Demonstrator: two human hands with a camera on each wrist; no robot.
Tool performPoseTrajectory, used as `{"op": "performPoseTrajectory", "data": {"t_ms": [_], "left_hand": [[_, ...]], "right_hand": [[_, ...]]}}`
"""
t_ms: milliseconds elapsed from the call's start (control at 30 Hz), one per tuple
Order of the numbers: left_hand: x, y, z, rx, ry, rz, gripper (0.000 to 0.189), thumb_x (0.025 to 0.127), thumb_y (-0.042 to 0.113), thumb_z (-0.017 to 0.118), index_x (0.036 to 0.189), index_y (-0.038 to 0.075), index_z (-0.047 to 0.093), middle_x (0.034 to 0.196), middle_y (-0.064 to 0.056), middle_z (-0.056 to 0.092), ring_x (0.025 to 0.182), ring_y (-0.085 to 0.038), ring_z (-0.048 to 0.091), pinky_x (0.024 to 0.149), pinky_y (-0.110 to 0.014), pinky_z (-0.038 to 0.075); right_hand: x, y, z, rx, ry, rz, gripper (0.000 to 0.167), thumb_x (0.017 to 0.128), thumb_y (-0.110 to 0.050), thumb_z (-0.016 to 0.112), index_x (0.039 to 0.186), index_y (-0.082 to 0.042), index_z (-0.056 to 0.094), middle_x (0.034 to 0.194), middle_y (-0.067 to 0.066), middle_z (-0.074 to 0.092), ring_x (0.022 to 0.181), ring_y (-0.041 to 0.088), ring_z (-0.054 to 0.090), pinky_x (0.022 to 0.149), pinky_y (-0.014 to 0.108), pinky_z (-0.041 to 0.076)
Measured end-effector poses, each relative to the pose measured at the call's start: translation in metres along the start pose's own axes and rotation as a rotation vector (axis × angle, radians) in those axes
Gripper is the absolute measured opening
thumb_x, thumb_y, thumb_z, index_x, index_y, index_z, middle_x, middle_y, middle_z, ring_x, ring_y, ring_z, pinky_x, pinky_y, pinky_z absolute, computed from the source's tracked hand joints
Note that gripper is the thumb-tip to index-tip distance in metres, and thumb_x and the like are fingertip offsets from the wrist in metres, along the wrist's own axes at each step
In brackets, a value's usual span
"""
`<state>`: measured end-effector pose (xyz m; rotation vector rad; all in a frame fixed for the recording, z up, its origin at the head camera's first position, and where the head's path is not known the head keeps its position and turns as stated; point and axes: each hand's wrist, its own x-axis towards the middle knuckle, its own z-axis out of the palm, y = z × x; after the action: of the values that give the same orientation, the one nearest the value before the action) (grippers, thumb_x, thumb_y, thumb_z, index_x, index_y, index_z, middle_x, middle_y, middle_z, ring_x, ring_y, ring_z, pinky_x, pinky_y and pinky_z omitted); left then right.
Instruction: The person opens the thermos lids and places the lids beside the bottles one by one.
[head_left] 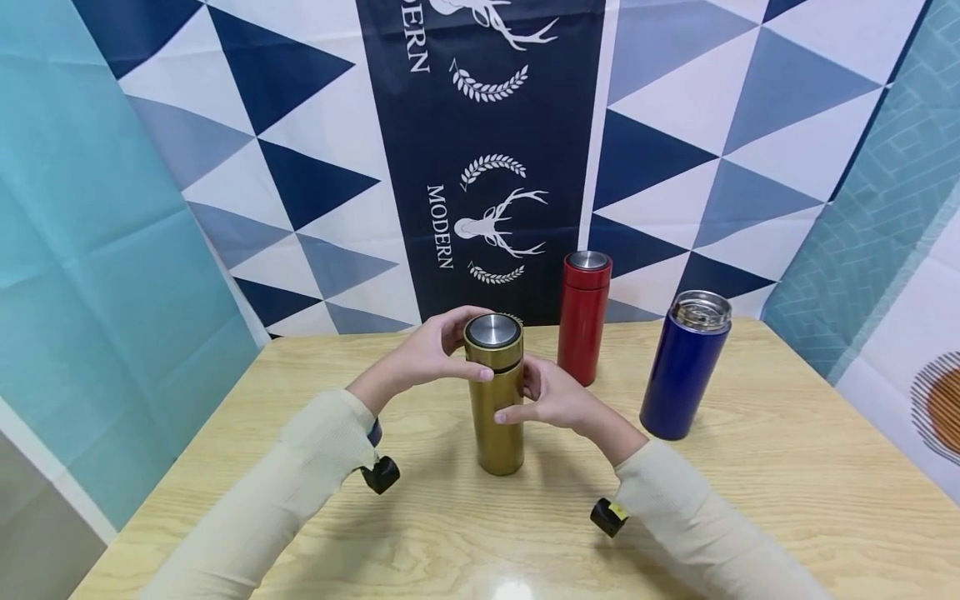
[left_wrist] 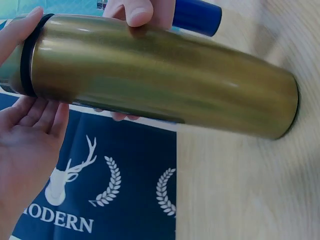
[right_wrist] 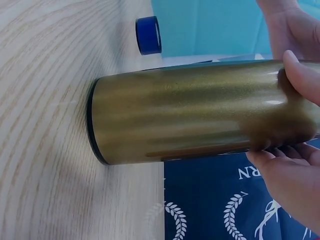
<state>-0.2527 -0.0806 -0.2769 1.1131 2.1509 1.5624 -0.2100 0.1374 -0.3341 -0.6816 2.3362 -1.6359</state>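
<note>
A gold thermos flask (head_left: 498, 446) stands upright on the table in the middle of the head view. It has a gold lid with a shiny steel top (head_left: 492, 330), and a black ring shows between lid and body. My left hand (head_left: 435, 350) grips the lid from the left, thumb (left_wrist: 22, 32) across the front and fingers behind. Lower down, my right hand (head_left: 558, 396) holds the body from the right, its thumb (right_wrist: 302, 80) lying along the near side. The fingertips behind the flask are partly hidden in the head view.
A red thermos flask (head_left: 583, 325) with its lid on stands behind to the right. Farther right is a blue flask (head_left: 684, 375), its steel mouth uncovered. A blue lid (right_wrist: 148, 35) lies on the table (head_left: 420, 533), mostly behind my left wrist in the head view. Patterned cloth (head_left: 487, 125) hangs behind.
</note>
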Motion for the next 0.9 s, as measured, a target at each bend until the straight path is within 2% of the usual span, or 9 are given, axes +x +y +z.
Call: {"op": "performPoseTrajectory", "data": {"t_ms": [433,600,700,800,900], "left_hand": [[-0.001,-0.012,0.003,-0.140,0.029,-0.024,0.082,0.069,0.034,0.086,0.135,0.006,0.047,0.130,-0.017,0.057,0.114,-0.013,0.057,0.114,-0.042,0.038],[-0.001,-0.014,0.006,-0.205,0.050,-0.061,0.093,0.063,0.042,0.088,0.137,0.006,0.044,0.136,-0.018,0.053,0.124,-0.018,0.053,0.117,-0.042,0.034],[-0.002,-0.016,0.009,-0.261,0.068,-0.078,0.095,0.063,0.039,0.089,0.139,0.006,0.042,0.139,-0.018,0.050,0.130,-0.020,0.050,0.119,-0.042,0.031],[-0.002,-0.018,0.011,-0.299,0.087,-0.068,0.100,0.061,0.043,0.089,0.140,0.004,0.041,0.139,-0.017,0.050,0.128,-0.018,0.052,0.118,-0.041,0.033],[0.000,-0.015,0.010,-0.316,0.109,-0.039,0.100,0.062,0.044,0.088,0.140,0.003,0.041,0.133,-0.012,0.053,0.121,-0.010,0.055,0.113,-0.034,0.039]], "right_hand": [[-0.002,-0.004,-0.004,0.028,0.004,-0.020,0.080,0.077,-0.017,0.080,0.143,-0.006,0.037,0.142,0.016,0.050,0.133,0.034,0.048,0.115,0.050,0.034],[-0.004,-0.005,-0.002,0.053,0.031,-0.023,0.083,0.077,-0.019,0.079,0.146,-0.006,0.034,0.145,0.016,0.048,0.136,0.035,0.046,0.116,0.049,0.032],[-0.004,-0.006,0.002,0.073,0.055,-0.032,0.083,0.078,-0.017,0.079,0.146,-0.006,0.033,0.146,0.016,0.047,0.136,0.035,0.046,0.116,0.049,0.032],[-0.004,-0.007,0.005,0.069,0.094,-0.049,0.081,0.079,-0.016,0.078,0.146,-0.006,0.033,0.146,0.016,0.047,0.136,0.035,0.045,0.115,0.048,0.032],[-0.005,-0.008,0.005,0.059,0.133,-0.057,0.082,0.079,-0.015,0.077,0.147,-0.005,0.032,0.147,0.016,0.046,0.138,0.035,0.044,0.115,0.048,0.032]]}}
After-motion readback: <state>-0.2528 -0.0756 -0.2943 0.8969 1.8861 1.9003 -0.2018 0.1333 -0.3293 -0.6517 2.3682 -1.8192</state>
